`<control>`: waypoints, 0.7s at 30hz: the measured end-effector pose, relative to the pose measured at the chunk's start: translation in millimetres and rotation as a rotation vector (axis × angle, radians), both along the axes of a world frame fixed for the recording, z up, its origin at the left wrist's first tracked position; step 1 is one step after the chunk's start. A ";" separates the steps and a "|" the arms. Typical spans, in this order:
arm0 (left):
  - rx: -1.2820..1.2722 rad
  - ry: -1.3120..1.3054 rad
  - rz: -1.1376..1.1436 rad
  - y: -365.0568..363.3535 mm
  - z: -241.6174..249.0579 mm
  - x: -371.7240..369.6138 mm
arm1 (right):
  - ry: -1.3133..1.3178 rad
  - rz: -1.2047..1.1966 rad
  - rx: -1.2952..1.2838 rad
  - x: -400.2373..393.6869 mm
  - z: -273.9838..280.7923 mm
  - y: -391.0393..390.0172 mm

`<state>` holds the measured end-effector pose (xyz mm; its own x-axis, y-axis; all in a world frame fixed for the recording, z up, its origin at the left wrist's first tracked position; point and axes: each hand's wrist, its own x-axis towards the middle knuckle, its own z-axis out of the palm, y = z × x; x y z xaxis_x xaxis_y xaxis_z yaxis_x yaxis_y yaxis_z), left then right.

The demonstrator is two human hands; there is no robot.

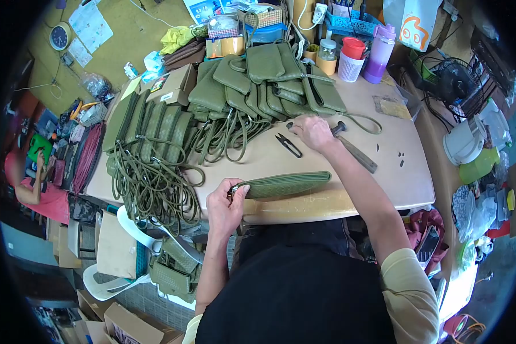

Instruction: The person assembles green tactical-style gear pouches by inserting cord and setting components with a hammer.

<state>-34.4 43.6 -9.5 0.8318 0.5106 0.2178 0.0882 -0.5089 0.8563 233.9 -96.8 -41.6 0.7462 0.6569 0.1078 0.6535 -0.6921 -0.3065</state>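
My left hand (225, 207) pinches one end of a green zippered pouch (289, 184), which it holds level above the table's front edge. Further in, my right hand (312, 134) is closed with its fingers down at the tabletop. A small dark item shows by its fingertips, too little of it to name. A pair of black thread snips (289, 145) lies just left of that hand. To its right rests a hammer (357, 153) with a wooden handle. Green pouches (229, 74) with cord straps are heaped behind it, and another row of pouches (165, 126) stands at the left.
Cord loops (155, 183) hang over the table's left edge. Along the back stand a purple bottle (378, 54), a red cup (353, 48) and a glass jar (327, 50). Several small dark bits (401, 159) dot the tabletop's right side. Another person (43, 195) is at the far left.
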 end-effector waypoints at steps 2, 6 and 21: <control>-0.189 -0.082 -0.002 3.1 -3.9 1.1 | 0.108 0.169 0.452 -13.3 6.3 -21.4; -0.280 -0.051 0.017 7.7 5.1 -4.8 | 0.943 0.392 1.028 -81.3 53.4 -78.0; -0.045 -0.216 -0.101 -6.0 57.9 -24.5 | 0.429 0.209 1.137 -153.8 51.8 -77.3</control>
<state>-58.9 37.6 48.5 0.8157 0.4404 0.3751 -0.1492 -0.4663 0.8719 80.2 -174.1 10.2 0.7542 0.4607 0.4679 0.4173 0.2138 -0.8833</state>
